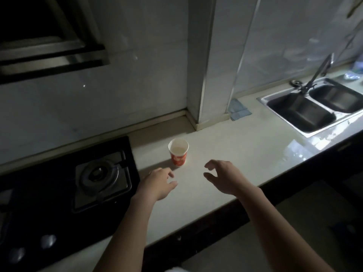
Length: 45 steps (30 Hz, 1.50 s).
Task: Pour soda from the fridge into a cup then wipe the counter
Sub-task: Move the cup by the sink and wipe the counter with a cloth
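Cup (178, 155) stands upright at frame centre on the counter (245, 146), just right of the stove (64, 185). It's prob. parked mid-counter w/ bare surface around it so pouring & wiping stay easy. Pale liquid shows low inside, so the pour looks done or part done; can't tell if it's soda. No bottle or fridge in view.

Left hand (159, 183) hovers just below-left of the cup, fingers loosely bent, holding nothing, not touching the cup. Right hand (224, 176) hovers to the cup's lower right, thumb & fingers spread in a curve, also empty. Both are near the cup w/o contact; can't tell if they're reaching in or backing off.

Blue cloth (238, 110) lies right of centre at the pillar foot, betw. cup & sink (262, 99), handy for the wipe, which looks not yet done. Counter at mid-right is glossy, maybe wet.

Count:
- 1 cup
- 2 hands
- 1 cloth
- 1 burner (100, 173) seen
- 2 knobs (48, 241) at lower left
- 2 sink basins
- 1 tap (322, 69)
- 1 hood (49, 50) at upper left
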Available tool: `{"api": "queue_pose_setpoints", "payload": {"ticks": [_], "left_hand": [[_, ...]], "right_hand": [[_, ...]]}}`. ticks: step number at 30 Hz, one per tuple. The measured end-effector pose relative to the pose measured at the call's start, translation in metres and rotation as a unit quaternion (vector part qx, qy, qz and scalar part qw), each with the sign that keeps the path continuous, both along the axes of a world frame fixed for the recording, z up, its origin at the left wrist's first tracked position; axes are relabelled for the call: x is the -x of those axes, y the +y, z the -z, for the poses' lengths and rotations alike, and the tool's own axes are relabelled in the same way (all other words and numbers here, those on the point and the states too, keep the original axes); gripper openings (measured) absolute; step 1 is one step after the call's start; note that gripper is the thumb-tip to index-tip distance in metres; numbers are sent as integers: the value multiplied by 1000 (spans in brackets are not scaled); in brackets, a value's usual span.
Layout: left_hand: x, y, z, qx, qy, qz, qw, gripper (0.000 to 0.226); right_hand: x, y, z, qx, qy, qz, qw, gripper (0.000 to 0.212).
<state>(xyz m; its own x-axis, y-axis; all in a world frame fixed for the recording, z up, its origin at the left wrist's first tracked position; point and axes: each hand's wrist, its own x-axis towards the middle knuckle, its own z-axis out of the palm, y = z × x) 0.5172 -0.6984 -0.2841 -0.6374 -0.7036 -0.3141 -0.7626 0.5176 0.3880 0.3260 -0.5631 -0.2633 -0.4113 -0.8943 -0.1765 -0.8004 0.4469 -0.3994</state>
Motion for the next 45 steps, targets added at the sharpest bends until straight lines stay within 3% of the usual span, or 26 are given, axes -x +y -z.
{"api": "queue_pose_setpoints", "payload": {"ticks": [5,10,13,17,23,28,32,35,45], "left_hand": [[20,-38,17,8,-39,-2,999,33],[42,-60,40,-3,-70,-27,997,45],[57,-67,50,7,-82,-72,994,55],[78,-68,62,-32,-57,-144,987,60],[92,-67,79,-59,-20,-237,969,74],[103,-69,79,-44,24,-263,964,79],[102,-74,83,-44,38,-242,968,76],[100,-75,90,-48,51,-227,971,72],[94,-84,76,-46,129,-193,972,66]], "right_hand": [[36,-35,19,-2,-11,23,1000,38],[53,-71,48,-12,-57,-31,998,42],[71,-98,65,-45,-68,-72,994,57],[94,-135,84,-76,-100,-132,983,79],[117,-170,106,-100,-145,-209,962,90],[109,-181,114,-54,-189,-239,951,94],[96,-182,123,27,-249,-192,949,98],[85,-180,126,91,-282,-144,944,94],[90,-181,112,148,-317,-113,930,74]]}}
